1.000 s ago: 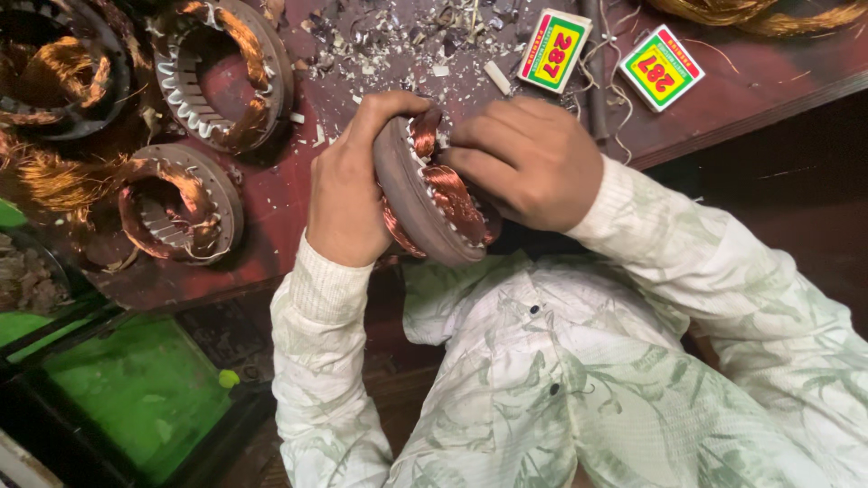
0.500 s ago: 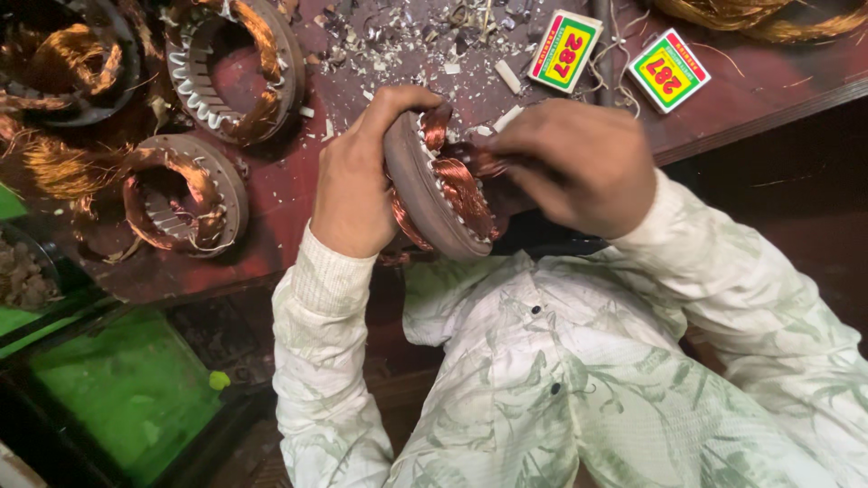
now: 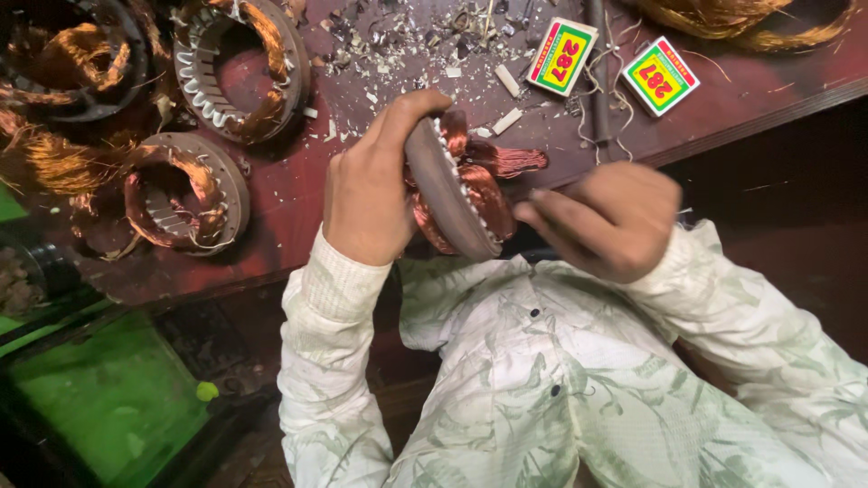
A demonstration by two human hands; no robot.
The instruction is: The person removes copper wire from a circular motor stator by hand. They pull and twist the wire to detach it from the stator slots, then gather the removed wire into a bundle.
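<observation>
- Gripping a stator (image 3: 448, 194) on edge, the left hand (image 3: 371, 194) wraps its rim, thumb over the top, fingers behind; clamped firmly on it.
- Stator sits just above the near edge of the tabletop (image 3: 298, 194), tilted, wound face turned toward the right hand (image 3: 615, 221).
- Right hand is a little off the stator, fingers curled loosely together, index finger extended toward the copper winding (image 3: 484, 194); motion blur, so I cannot tell whether it pinches any wire.
- One bundle of coil (image 3: 511, 161) sticks out sideways from the winding, loose of its slot.
- Judgement: to work the winding cleanly, keep the left grip steady on the rim, not on the wire; handle the loose bundle as a whole rather than strand by strand, and ease it along the slot line to spare the white slot liners.
- Risk, as judged: kinking or scraping the thin copper on the core edge.
- Around: two more wound stators (image 3: 240, 63) (image 3: 185, 194) at left, tangled copper (image 3: 54, 158), white scraps (image 3: 398, 36), two small yellow-green boxes (image 3: 561, 56) (image 3: 662, 76).
</observation>
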